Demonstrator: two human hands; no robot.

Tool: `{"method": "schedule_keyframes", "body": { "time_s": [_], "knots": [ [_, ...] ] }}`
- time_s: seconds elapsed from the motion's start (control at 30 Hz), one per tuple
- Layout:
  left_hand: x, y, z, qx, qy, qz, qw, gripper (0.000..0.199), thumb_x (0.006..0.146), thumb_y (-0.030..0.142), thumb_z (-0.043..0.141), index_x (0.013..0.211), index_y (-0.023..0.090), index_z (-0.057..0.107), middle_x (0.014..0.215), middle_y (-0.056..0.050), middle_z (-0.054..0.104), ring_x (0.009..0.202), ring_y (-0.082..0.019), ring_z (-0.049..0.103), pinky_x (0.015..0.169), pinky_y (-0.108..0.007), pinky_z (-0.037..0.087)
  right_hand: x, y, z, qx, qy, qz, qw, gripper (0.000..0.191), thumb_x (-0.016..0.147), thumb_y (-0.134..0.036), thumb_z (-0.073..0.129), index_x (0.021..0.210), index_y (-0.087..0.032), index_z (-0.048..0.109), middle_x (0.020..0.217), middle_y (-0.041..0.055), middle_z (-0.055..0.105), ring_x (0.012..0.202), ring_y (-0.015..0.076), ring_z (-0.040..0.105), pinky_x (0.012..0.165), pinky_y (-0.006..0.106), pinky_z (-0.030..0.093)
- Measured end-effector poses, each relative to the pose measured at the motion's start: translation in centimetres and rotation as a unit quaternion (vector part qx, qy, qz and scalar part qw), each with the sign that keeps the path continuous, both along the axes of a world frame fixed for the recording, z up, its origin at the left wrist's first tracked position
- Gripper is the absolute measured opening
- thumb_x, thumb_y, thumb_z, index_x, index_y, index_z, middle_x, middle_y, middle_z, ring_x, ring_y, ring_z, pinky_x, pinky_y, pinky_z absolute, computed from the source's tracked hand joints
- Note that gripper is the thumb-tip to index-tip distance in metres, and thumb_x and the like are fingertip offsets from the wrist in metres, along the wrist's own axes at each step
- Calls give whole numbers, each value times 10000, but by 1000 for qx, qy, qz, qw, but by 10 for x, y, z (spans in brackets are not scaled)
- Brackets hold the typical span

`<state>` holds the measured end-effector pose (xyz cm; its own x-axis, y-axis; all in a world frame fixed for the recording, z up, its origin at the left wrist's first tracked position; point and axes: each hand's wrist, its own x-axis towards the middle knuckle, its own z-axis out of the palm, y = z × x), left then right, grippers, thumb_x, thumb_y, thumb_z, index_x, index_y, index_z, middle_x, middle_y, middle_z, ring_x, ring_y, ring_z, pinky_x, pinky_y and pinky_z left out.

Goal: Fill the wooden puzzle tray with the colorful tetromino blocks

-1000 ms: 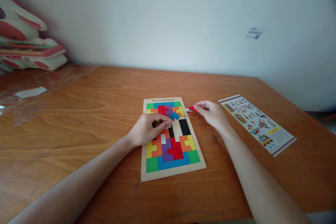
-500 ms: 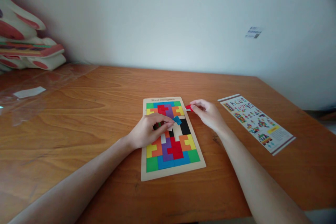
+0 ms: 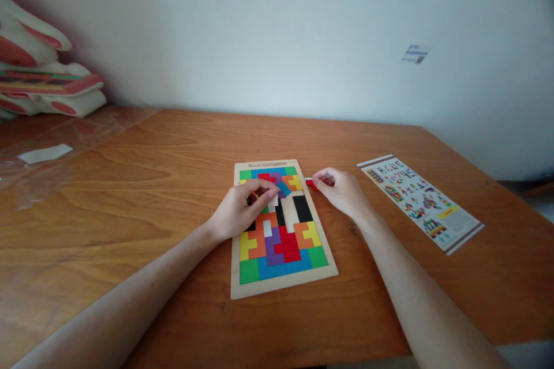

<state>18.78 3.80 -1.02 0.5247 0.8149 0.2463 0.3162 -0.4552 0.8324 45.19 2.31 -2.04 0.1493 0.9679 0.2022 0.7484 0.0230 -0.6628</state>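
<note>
A wooden puzzle board [image 3: 283, 285] filled with colored pieces lies on the table, with a bare wood gap between black pieces near its middle. Over the board's left side, my left hand [image 3: 242, 207] is closed in a pinch on a blue piece [image 3: 284, 188]; a white piece [image 3: 274, 200] shows just beneath its fingertips. My right hand [image 3: 341, 189] is beside the board's upper right edge, its thumb and fingers pinching a red piece [image 3: 310, 184]. Something white shows at the red piece's far side. My left fingers hide part of the board.
A printed sheet [image 3: 422, 204] with colored pictures lies to the right on the wooden table [image 3: 182, 144]. Clear plastic with a white strip [image 3: 45, 154] is at the left. A red and white animal-shaped object [image 3: 47, 92] stands at the back left, against the wall.
My left hand has shifted slightly left and up, and the blue piece has moved and turned with it. The red piece in my right hand has tilted.
</note>
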Motion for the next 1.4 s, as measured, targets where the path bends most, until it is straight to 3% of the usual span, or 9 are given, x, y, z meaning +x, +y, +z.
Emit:
{"method": "schedule_keyframes", "body": {
  "time_s": [0.13,0.27,0.37,0.57,0.87,1.03,1.17,1.27,1.4],
  "knots": [
    [0,-1,2,13,15,-21,1000,285,953,424,511,984,193,676,891,-24,713,692,-125,617,596,-225,487,-12,-5,9,48,28,39,998,174,839,-373,636,879,-219,705,905,64,727,763,196,638,707,349,498],
    [-2,-2,1,48,24,-65,996,260,961,394,502,993,195,666,935,-40,712,816,-150,642,731,-257,518,-34,-14,19,-38,130,174,975,294,865,-449,626,1037,-225,708,939,43,727,713,157,612,641,302,480],
    [-3,-1,0,68,25,-84,994,238,963,375,508,994,191,656,925,-44,707,865,-157,645,815,-275,511,-43,-17,21,-78,151,226,959,275,860,-432,641,1034,-234,720,850,18,712,684,145,597,614,288,468],
    [-2,-1,1,42,22,-63,997,236,970,368,492,990,191,647,921,-31,700,808,-142,636,735,-249,504,-35,-15,20,-92,213,229,946,265,840,-412,671,1010,-214,720,945,37,726,829,159,652,767,321,518],
    [-2,-1,0,16,16,-51,998,265,971,386,490,992,187,664,977,-35,714,833,-144,646,725,-245,507,-30,-16,20,-177,287,246,909,429,802,-300,704,1201,-172,612,812,20,689,752,147,663,712,307,547],
    [-1,-1,1,19,12,-47,999,246,966,371,506,981,188,669,965,-27,710,827,-135,641,713,-234,498,-31,-16,23,-182,273,230,916,252,787,-361,727,938,-177,643,796,23,676,742,144,642,687,290,515],
    [-1,-1,2,18,17,-44,999,256,962,378,507,983,185,673,940,-26,707,781,-131,632,679,-234,497,-34,-16,26,-167,295,207,918,320,733,-416,775,769,-195,546,737,7,656,689,133,619,635,273,492],
    [-1,-2,3,20,23,-44,999,265,961,386,505,977,185,676,935,-28,708,788,-137,635,683,-239,505,-34,-16,26,-159,330,214,905,396,716,-421,793,721,-211,458,743,12,678,699,134,626,602,252,470],
    [-1,-2,4,29,25,-46,998,265,963,381,502,981,189,683,957,-31,710,806,-138,637,699,-239,507,-33,-15,25,-145,364,207,896,386,742,-420,780,744,-207,458,811,29,714,654,104,591,575,231,443]
  ]
}}
